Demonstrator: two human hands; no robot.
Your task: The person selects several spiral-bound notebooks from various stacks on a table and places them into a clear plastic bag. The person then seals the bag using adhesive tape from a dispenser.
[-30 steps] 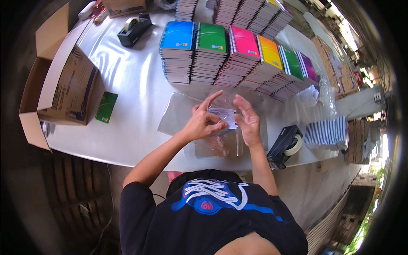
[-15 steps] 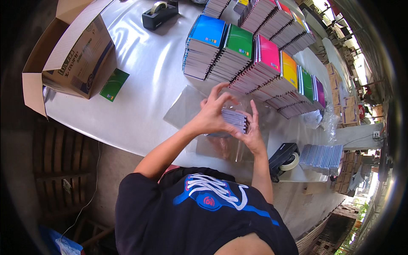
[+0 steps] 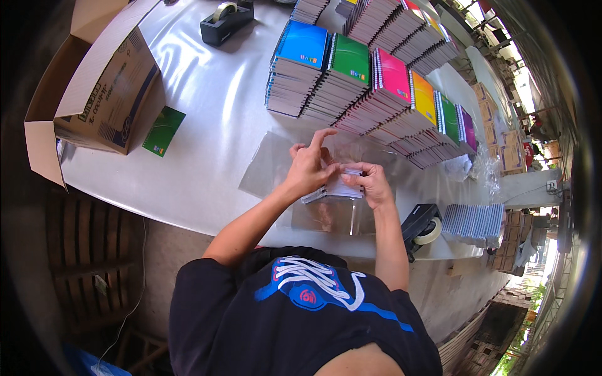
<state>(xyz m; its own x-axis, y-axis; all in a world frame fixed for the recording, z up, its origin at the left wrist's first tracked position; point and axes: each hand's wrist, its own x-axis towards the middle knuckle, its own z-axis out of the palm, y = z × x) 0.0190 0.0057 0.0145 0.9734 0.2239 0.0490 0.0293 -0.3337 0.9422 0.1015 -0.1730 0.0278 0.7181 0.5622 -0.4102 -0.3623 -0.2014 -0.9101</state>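
Observation:
A small stack of spiral notebooks (image 3: 342, 188), page edges showing white, is between my hands over clear plastic sheets (image 3: 258, 164) at the near side of the table. My right hand (image 3: 372, 184) is closed on the stack's right end, thumb on top. My left hand (image 3: 308, 168) grips the left part from above, its index finger raised and bent; some of its fingertips are hidden. Just beyond my hands stand tall piles of spiral notebooks with blue (image 3: 303, 42), green (image 3: 351, 59), pink (image 3: 393, 75) and yellow (image 3: 423, 100) covers.
An open cardboard box (image 3: 110, 94) stands at the left, with a green cover sheet (image 3: 164, 131) beside it. One black tape dispenser (image 3: 227, 24) sits at the back, another (image 3: 421, 230) near my right forearm. A row of notebooks (image 3: 473, 221) and crumpled plastic (image 3: 484, 172) lie at the right.
The notebook stack has been tilted and lowered toward me. My hands have come closer together, with the right thumb now on top of the stack. The view has shifted slightly.

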